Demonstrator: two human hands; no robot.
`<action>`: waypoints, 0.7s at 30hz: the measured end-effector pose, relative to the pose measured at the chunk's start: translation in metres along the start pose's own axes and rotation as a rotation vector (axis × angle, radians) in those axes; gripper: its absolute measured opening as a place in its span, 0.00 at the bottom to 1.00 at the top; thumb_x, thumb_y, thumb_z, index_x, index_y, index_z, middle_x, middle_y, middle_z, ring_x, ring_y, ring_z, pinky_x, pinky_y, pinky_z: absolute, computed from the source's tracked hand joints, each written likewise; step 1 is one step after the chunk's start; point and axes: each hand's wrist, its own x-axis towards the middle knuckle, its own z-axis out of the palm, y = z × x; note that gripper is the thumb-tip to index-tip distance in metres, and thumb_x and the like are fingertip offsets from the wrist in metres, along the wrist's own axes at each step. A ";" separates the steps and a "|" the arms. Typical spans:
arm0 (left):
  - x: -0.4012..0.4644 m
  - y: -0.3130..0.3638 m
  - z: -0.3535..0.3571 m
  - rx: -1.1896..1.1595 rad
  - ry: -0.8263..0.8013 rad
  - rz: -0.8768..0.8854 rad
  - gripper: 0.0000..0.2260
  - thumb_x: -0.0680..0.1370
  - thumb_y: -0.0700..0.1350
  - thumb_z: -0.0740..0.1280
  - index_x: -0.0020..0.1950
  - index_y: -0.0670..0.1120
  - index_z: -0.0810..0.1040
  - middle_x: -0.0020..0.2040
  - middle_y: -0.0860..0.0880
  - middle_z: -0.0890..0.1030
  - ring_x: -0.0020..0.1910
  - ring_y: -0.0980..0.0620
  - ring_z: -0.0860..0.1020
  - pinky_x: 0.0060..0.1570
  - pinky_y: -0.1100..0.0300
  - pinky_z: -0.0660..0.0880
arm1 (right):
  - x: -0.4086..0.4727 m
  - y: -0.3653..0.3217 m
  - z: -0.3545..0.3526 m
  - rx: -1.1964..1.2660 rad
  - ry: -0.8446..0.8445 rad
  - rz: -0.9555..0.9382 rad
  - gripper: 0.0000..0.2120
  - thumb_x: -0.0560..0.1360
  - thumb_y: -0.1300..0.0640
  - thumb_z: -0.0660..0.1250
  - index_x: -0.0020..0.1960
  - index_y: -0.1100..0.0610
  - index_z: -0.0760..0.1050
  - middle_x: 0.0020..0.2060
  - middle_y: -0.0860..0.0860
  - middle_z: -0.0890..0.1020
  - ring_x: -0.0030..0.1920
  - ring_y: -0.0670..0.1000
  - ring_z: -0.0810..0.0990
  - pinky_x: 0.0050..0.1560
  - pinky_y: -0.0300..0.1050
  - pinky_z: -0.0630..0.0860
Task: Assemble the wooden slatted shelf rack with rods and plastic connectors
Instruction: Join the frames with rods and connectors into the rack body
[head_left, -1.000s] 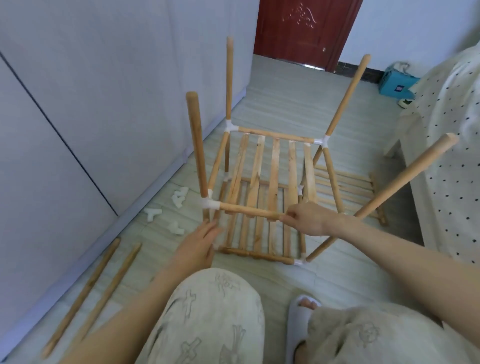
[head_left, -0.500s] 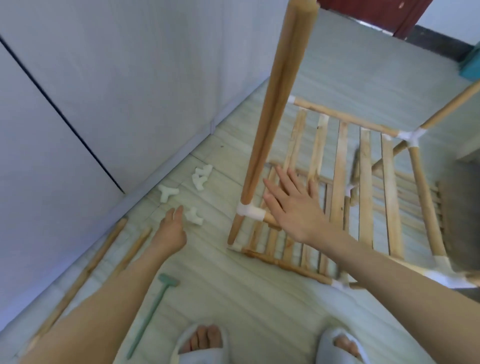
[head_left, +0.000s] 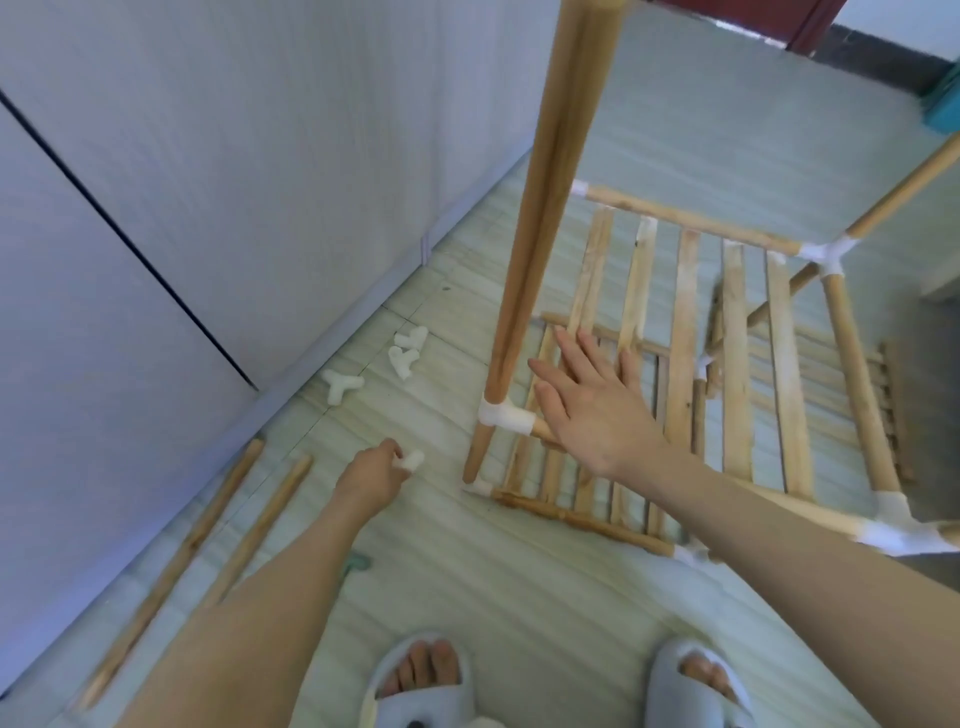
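White connector (head_left: 413, 460) in left hand (head_left: 370, 477)

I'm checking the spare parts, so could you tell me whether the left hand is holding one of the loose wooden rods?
No, the left hand pinches a white plastic connector, while both loose rods lie untouched on the floor.

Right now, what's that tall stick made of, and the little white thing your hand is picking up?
The tall stick looks like bare, smooth wood: tan, with faint grain lines and no shine. The little white piece pinched by the left hand looks like matte plastic, going by its even white colour and rounded shape, though it is too blurred to be sure.
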 end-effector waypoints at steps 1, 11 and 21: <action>-0.009 0.006 -0.009 -0.050 0.037 0.022 0.14 0.78 0.47 0.65 0.60 0.41 0.72 0.54 0.40 0.78 0.53 0.42 0.76 0.45 0.58 0.70 | -0.004 -0.001 -0.002 -0.009 -0.031 0.005 0.24 0.81 0.45 0.39 0.75 0.46 0.56 0.77 0.48 0.41 0.75 0.50 0.35 0.72 0.57 0.33; -0.128 0.104 -0.164 -0.850 0.386 0.298 0.08 0.77 0.50 0.66 0.44 0.47 0.74 0.40 0.52 0.75 0.39 0.54 0.74 0.39 0.64 0.71 | -0.054 -0.053 -0.111 0.528 0.147 -0.030 0.16 0.81 0.55 0.55 0.67 0.57 0.71 0.62 0.54 0.77 0.63 0.53 0.74 0.63 0.43 0.68; -0.249 0.163 -0.250 -1.126 0.334 0.682 0.08 0.81 0.48 0.59 0.53 0.44 0.73 0.47 0.45 0.82 0.43 0.50 0.82 0.44 0.57 0.75 | -0.095 -0.101 -0.146 1.006 0.452 -0.146 0.14 0.79 0.57 0.60 0.65 0.55 0.71 0.44 0.44 0.75 0.44 0.42 0.75 0.44 0.32 0.69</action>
